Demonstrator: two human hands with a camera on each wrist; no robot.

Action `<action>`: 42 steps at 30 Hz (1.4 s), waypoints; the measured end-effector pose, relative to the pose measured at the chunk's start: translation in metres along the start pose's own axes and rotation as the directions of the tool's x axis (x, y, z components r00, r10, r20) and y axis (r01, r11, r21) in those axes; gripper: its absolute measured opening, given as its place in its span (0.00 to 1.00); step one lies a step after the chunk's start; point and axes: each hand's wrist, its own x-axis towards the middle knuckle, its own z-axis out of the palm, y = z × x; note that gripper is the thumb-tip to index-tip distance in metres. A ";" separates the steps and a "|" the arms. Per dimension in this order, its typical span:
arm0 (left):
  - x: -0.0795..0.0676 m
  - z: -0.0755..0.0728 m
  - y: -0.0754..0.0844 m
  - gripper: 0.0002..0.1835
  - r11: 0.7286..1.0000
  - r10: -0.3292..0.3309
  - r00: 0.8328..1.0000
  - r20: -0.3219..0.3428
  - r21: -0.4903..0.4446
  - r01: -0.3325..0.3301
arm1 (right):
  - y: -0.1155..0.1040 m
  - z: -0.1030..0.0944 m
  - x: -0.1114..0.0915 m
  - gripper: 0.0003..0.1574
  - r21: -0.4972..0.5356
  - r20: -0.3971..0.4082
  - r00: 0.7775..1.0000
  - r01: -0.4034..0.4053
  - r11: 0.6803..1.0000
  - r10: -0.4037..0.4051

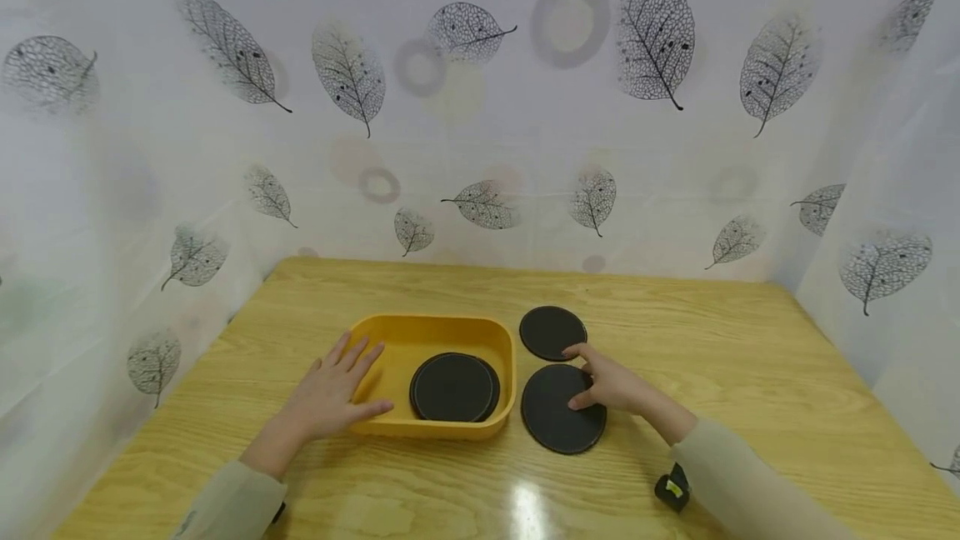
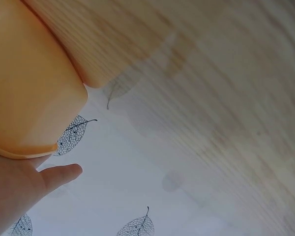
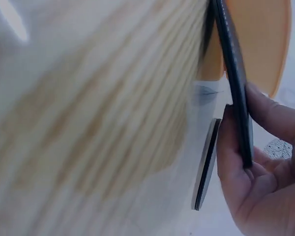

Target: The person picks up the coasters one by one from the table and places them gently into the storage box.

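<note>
A yellow rectangular tub (image 1: 429, 432) stands on the wooden table with round black stitched-edge coasters (image 1: 453, 387) lying stacked inside it. My left hand (image 1: 326, 394) is at the tub's left side, fingers spread over the rim; in the left wrist view its thumb (image 2: 61, 177) sticks out beside the tub wall. To the right of the tub, my right hand (image 1: 615, 386) pinches the edge of a black round coaster (image 1: 558, 419), thumb on top and fingers beneath. In the right wrist view this coaster (image 3: 236, 73) is raised off the table. Another black coaster (image 1: 551, 332) lies just behind it.
A small black object with a yellow-green mark (image 1: 672, 490) shows by the right sleeve. Around the light wood table (image 1: 675, 315) hangs a white curtain (image 1: 517, 132) printed with grey leaves.
</note>
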 end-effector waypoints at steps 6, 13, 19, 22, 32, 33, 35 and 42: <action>0.000 -0.002 0.001 0.45 1.000 0.002 1.000 -0.005 0.004 -0.002 | 0.001 -0.002 -0.003 0.41 0.056 -0.071 0.996 0.063 0.996 -0.059; 0.000 -0.002 0.001 0.45 1.000 0.003 1.000 -0.002 0.008 -0.003 | -0.001 -0.006 -0.008 0.36 0.370 -0.038 0.999 0.048 0.928 -0.037; 0.000 -0.001 0.001 0.45 1.000 0.000 1.000 0.001 0.003 0.000 | -0.002 -0.009 -0.014 0.38 0.479 -0.037 0.999 0.041 0.877 -0.026; 0.000 -0.001 0.001 0.45 1.000 -0.001 1.000 0.004 0.000 0.001 | -0.004 -0.010 -0.017 0.39 0.504 -0.054 0.998 0.051 0.862 -0.027; 0.000 -0.001 0.001 0.45 1.000 -0.005 1.000 0.004 -0.007 0.006 | -0.020 -0.015 -0.023 0.41 0.619 -0.115 0.992 0.113 0.777 -0.052; 0.000 -0.001 0.001 0.45 1.000 -0.005 1.000 0.004 -0.006 0.005 | -0.022 -0.015 -0.023 0.41 0.632 -0.117 0.992 0.116 0.766 -0.054; 0.000 -0.001 0.001 0.45 1.000 -0.004 1.000 0.005 -0.008 0.004 | -0.025 -0.015 -0.023 0.41 0.650 -0.122 0.991 0.122 0.750 -0.056; 0.000 -0.001 0.001 0.45 1.000 -0.001 1.000 0.007 -0.012 0.001 | -0.039 -0.012 -0.020 0.41 0.699 -0.144 0.988 0.140 0.701 -0.053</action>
